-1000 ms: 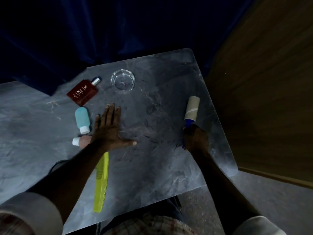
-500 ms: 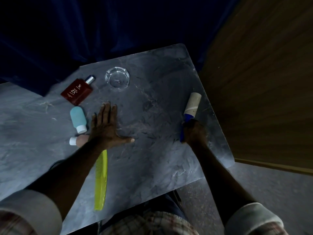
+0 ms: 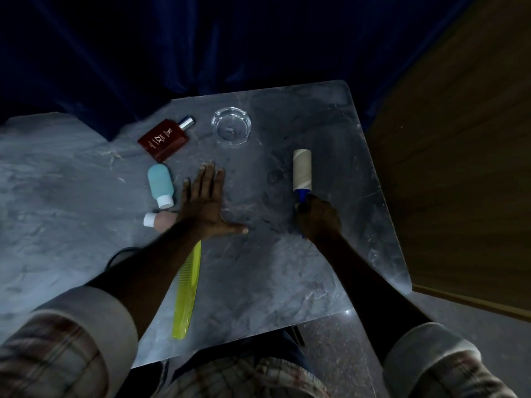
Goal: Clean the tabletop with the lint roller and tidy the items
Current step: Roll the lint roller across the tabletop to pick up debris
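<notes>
The lint roller (image 3: 302, 171) has swung from the table's right edge toward frame centre, right hand (image 3: 317, 218) clenched round its blue handle. Left hand (image 3: 205, 206) lies flat, released. Light, stiff tool, I reckon: handle's the grip.

Since a second ago the right grip (image 3: 317, 218) has slid the lint roller (image 3: 302, 170) leftward from the right edge of the surface (image 3: 287, 282), its tube now pointing straight away rather than tilted right.
</notes>
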Action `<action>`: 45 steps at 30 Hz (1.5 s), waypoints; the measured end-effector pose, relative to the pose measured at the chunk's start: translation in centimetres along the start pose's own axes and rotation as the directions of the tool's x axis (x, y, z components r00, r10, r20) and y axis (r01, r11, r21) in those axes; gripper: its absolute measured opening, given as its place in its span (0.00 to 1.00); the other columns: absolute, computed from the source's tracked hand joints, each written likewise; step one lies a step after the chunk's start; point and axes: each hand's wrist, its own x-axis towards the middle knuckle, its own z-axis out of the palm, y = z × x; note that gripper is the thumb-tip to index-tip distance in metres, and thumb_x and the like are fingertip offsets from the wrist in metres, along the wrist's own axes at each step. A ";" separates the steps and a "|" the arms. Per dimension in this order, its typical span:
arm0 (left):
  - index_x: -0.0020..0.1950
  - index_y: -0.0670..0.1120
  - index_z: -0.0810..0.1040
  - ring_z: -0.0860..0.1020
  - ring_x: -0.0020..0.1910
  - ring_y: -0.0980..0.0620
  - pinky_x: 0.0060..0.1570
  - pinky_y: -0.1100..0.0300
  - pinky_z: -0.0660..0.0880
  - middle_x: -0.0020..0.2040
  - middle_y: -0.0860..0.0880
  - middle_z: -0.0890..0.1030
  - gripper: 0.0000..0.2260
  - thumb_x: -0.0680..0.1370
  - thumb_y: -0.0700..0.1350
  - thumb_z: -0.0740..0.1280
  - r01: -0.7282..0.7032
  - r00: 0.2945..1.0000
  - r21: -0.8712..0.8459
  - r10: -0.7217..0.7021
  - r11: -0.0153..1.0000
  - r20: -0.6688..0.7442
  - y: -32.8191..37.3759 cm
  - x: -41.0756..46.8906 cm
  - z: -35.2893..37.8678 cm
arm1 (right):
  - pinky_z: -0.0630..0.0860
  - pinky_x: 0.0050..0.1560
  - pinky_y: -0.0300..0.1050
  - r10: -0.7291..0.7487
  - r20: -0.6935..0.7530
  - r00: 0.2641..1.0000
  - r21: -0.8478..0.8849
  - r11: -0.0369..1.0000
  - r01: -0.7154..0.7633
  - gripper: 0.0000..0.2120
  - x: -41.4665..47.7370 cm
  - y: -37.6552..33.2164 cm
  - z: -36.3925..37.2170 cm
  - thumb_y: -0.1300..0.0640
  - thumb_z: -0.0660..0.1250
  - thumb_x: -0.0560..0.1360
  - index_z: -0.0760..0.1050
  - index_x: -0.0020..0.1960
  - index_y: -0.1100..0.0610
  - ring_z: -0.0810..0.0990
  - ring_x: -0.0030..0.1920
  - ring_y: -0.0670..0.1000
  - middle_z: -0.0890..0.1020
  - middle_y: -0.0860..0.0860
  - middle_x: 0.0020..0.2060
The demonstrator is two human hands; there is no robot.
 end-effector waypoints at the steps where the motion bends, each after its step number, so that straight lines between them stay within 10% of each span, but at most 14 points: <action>1: 0.88 0.47 0.41 0.41 0.88 0.42 0.84 0.34 0.43 0.89 0.44 0.40 0.75 0.55 0.85 0.68 0.001 1.000 -0.005 -0.001 1.000 0.001 -0.1 0.0 0.0 | 0.77 0.61 0.54 -0.024 -0.004 1.000 -0.026 0.999 0.024 0.16 -0.1 -0.6 0.2 0.51 0.59 0.84 0.76 0.66 0.58 0.82 0.61 0.64 0.83 0.62 0.60; 24: 0.88 0.45 0.41 0.40 0.88 0.41 0.84 0.35 0.39 0.89 0.42 0.40 0.73 0.57 0.83 0.70 -0.020 0.999 -0.030 0.019 0.999 -0.036 -1.3 0.0 0.9 | 0.76 0.62 0.52 -0.297 0.090 0.951 -0.240 0.920 0.310 0.18 -2.7 -8.1 4.5 0.48 0.61 0.83 0.75 0.66 0.58 0.83 0.61 0.63 0.84 0.62 0.60; 45: 0.88 0.50 0.38 0.39 0.88 0.42 0.84 0.35 0.41 0.89 0.46 0.37 0.74 0.56 0.85 0.69 0.011 1.000 -0.025 -0.011 1.000 -0.008 -1.5 -0.1 1.0 | 0.74 0.68 0.53 0.168 0.018 0.986 0.128 0.977 -0.169 0.22 2.1 2.4 -1.4 0.45 0.65 0.82 0.76 0.69 0.59 0.79 0.67 0.63 0.80 0.62 0.66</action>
